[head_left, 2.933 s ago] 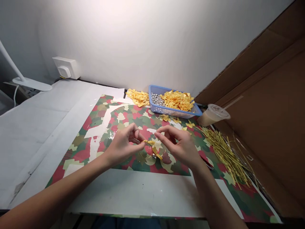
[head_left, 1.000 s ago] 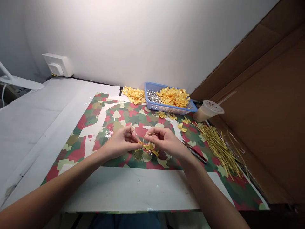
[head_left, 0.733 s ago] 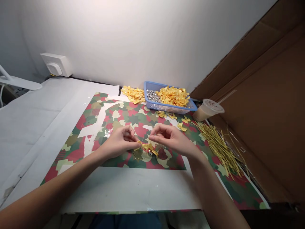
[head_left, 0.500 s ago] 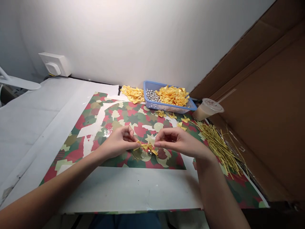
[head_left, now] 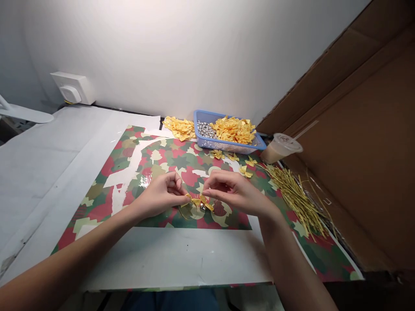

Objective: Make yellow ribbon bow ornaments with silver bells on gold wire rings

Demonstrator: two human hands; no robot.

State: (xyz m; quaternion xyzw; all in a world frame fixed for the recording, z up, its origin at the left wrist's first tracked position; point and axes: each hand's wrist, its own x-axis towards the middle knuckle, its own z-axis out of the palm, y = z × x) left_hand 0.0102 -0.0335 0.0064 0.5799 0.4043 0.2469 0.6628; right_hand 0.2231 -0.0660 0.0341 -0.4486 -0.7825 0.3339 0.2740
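My left hand (head_left: 162, 194) is closed, thumb and forefinger pinching one end of a yellow ribbon bow (head_left: 196, 201) just above the patterned sheet. A small silver bell (head_left: 202, 207) sits at the bow's middle. From the pinched end a thin gold wire (head_left: 188, 217) curves down in a loop. My right hand (head_left: 231, 192) is closed too, its thumb and forefinger tips together at the upper edge of the bow beside the bell. Whatever lies between those fingertips is too small to make out.
A blue basket (head_left: 227, 149) holds silver bells and yellow bows. Beside it lies a pile of yellow bows (head_left: 180, 128); several loose bows (head_left: 245, 172) lie in front. Gold wire ties (head_left: 298, 198), a lidded cup (head_left: 280, 149) and a cardboard wall (head_left: 356, 142) are at right.
My right hand has moved left, bringing its fingertips from beside the bow to its upper edge near the bell. My left hand keeps its pinch, almost unmoved.
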